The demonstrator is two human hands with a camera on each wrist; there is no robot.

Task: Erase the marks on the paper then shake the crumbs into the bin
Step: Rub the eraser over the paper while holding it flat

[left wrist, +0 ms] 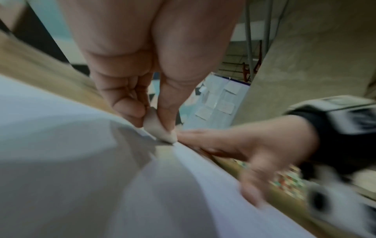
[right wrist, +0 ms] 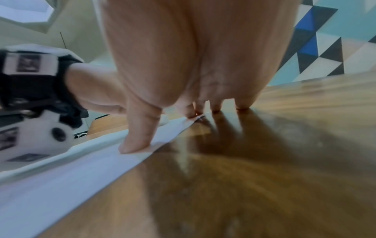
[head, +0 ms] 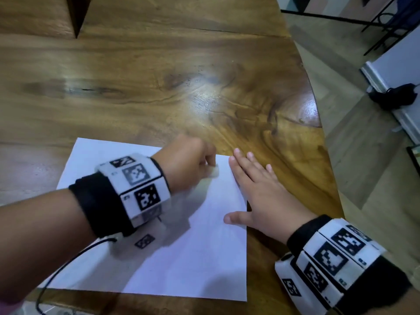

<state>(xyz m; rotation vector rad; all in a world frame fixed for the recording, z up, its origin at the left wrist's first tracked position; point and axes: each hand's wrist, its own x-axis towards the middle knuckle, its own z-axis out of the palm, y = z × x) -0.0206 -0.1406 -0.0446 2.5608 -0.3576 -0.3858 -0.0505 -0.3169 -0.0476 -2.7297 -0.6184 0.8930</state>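
Paper (head: 200,258) marks hidden; left hand (head: 184,164) pinches blurred eraser (left wrist: 157,127), right hand (head: 256,192) spread flat.

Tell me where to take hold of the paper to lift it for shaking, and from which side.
Probably pinch the paper at its near right corner, coming from the right. That edge lies near the table edge beside the right hand, while the left hand grips the eraser.
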